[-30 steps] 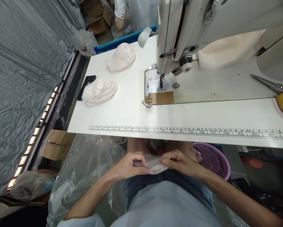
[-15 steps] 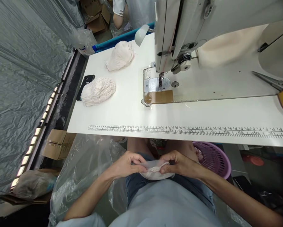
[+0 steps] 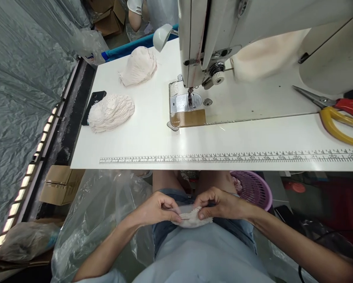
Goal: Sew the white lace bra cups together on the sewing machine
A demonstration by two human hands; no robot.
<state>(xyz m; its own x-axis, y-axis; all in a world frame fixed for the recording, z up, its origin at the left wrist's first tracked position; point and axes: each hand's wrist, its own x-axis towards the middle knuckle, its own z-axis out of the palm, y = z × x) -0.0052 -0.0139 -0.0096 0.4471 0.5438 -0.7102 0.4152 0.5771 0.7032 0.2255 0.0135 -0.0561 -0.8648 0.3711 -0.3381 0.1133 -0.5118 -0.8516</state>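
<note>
A small white fabric piece [image 3: 191, 221] with a lacy edge and a sheer layer is held over my lap, below the table edge. My left hand [image 3: 160, 209] pinches its left end between thumb and fingers. At its right side my right hand [image 3: 216, 203] grips the lacy edge the same way. On the white table, a stack of off-white lacy fabric pieces [image 3: 113, 113] partly covers a black phone [image 3: 90, 107]. Behind that stack lies another pile of pale fabric pieces [image 3: 139, 66].
A sewing machine [image 3: 211, 39] stands on the table [image 3: 141, 137], its needle over the metal plate. Scissors [image 3: 329, 106] with red and yellow handles lie at the right. Below are a purple basket [image 3: 253, 188] and a clear plastic bag [image 3: 105, 220]. Another person's arm [image 3: 135, 17] shows at the back.
Both hands have turned and shifted the fabric piece, so more of its lacy edge faces up. The view has swung right, bringing the scissors' handles further into sight.
</note>
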